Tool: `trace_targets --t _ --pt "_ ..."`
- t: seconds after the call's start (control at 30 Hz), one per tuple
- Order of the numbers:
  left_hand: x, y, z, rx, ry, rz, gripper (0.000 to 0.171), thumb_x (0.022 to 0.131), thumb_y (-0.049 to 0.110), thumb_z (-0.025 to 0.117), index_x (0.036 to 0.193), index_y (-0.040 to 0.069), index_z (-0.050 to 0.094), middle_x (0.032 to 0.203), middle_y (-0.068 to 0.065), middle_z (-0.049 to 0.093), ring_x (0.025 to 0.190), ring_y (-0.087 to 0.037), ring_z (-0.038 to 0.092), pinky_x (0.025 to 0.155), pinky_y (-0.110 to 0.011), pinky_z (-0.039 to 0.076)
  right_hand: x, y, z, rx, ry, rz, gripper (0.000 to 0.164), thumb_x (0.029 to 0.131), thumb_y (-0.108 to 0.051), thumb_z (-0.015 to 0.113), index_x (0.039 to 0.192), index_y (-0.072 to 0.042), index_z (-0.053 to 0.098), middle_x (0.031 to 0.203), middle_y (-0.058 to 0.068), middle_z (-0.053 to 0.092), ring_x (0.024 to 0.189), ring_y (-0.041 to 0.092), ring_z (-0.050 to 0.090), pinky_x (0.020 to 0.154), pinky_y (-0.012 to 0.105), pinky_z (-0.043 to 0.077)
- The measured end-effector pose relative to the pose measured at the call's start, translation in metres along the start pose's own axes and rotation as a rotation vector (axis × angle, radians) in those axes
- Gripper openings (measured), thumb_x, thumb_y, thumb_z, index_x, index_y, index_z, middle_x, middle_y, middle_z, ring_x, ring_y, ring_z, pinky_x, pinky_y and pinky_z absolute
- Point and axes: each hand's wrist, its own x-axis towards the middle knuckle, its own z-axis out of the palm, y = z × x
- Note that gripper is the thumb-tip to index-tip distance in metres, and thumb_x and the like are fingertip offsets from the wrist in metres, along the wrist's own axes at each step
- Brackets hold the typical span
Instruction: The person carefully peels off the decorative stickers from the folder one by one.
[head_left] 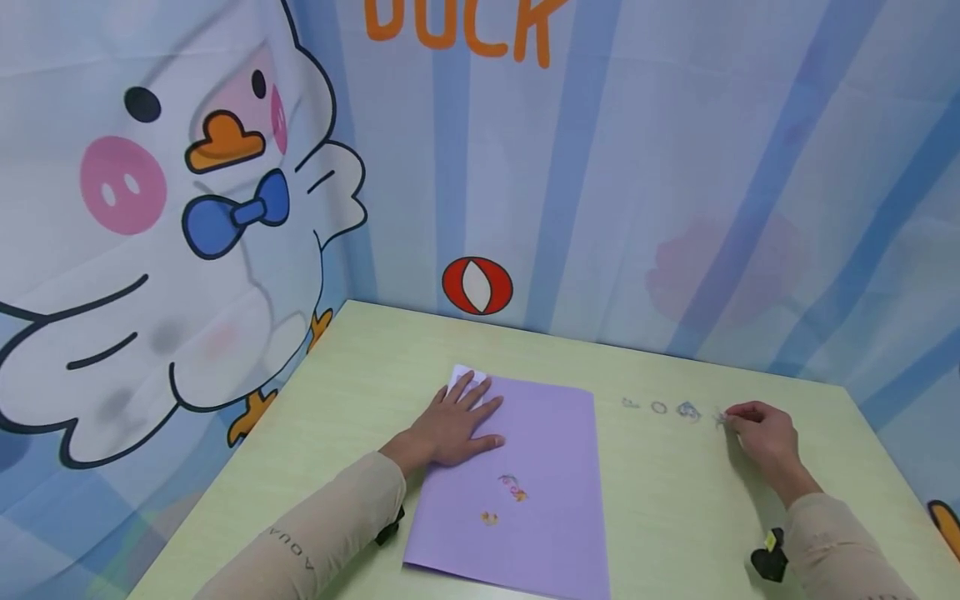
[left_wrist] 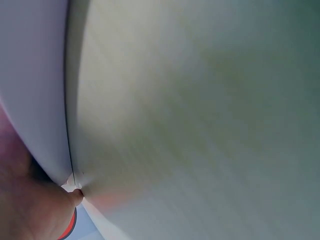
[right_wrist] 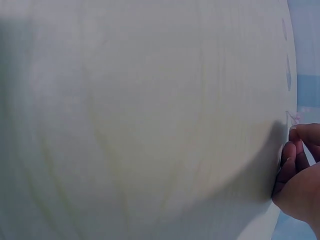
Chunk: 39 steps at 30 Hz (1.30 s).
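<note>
On the pale green wooden tabletop (head_left: 360,392), your left hand (head_left: 453,425) lies flat with its fingers straight and spread, pressing down the far left corner of the lilac sheet of paper (head_left: 540,467). That sheet lies in front of you, slightly left of the middle of the table, its long side running away from you. Two small colourful stickers (head_left: 512,487) sit on it near its centre, and a third, orange one (head_left: 489,518) lies just below them.

Your right hand (head_left: 761,433) rests on the table well to the right of the sheet, its fingers curled, the fingertips pinching a small pale sticker (head_left: 720,417) that is touching the tabletop. Just to the left of that sticker lies a short row of three more small bluish stickers (head_left: 660,407), on the bare table between the sheet and your right hand.

In the right wrist view the curled fingers (right_wrist: 292,160) meet at the table, with the pinkish sticker just above them. The left wrist view is blurred; only the sheet's edge and a bit of hand show.
</note>
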Motion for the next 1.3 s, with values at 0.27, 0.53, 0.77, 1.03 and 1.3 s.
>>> trace_targets --t 0.27,0.53,0.77,1.03,1.3 --pt "0.000 0.000 0.002 0.001 -0.006 -0.011 0.078 0.106 0.067 0.043 0.169 0.022 0.031 0.178 -0.007 0.015 0.164 -0.036 0.002 0.125 -0.066 0.017 -0.001 0.003 0.002 -0.024 0.016 -0.009 0.036 0.109 -0.022 0.058 0.127 0.007 0.068 0.122 0.026 0.066 0.101 0.032 0.059 0.070 0.032 0.048" --pt "0.001 0.000 0.003 0.002 -0.005 -0.012 0.078 0.106 0.067 0.042 0.169 0.023 0.032 0.178 -0.006 0.015 0.164 -0.035 0.002 0.126 -0.065 0.017 0.000 0.006 0.004 -0.033 -0.006 -0.001 0.042 0.108 -0.023 0.059 0.135 0.009 0.064 0.132 0.031 0.061 0.118 0.045 0.057 0.079 0.039 0.048" --pt "0.001 -0.001 0.004 0.001 0.005 -0.007 0.078 0.106 0.067 0.043 0.169 0.023 0.033 0.178 -0.007 0.016 0.164 -0.036 0.002 0.125 -0.066 0.017 -0.002 0.004 0.007 -0.044 0.011 -0.014 0.041 0.107 -0.022 0.058 0.135 0.008 0.064 0.128 0.029 0.062 0.112 0.040 0.057 0.077 0.035 0.046" --pt "0.001 -0.001 0.003 0.003 -0.006 -0.014 0.078 0.106 0.068 0.042 0.169 0.023 0.032 0.178 -0.006 0.015 0.164 -0.036 0.001 0.126 -0.065 0.016 -0.012 -0.003 0.013 -0.003 0.067 -0.014 0.040 0.107 -0.025 0.058 0.132 0.006 0.066 0.125 0.026 0.064 0.102 0.030 0.057 0.069 0.028 0.046" --pt "0.002 -0.003 0.006 0.015 -0.001 -0.013 0.079 0.105 0.070 0.041 0.169 0.025 0.031 0.178 -0.006 0.015 0.164 -0.035 0.001 0.126 -0.065 0.017 -0.019 -0.016 0.025 -0.041 0.073 -0.144 0.038 0.107 -0.025 0.062 0.126 0.006 0.070 0.111 0.020 0.069 0.091 0.023 0.059 0.065 0.027 0.047"
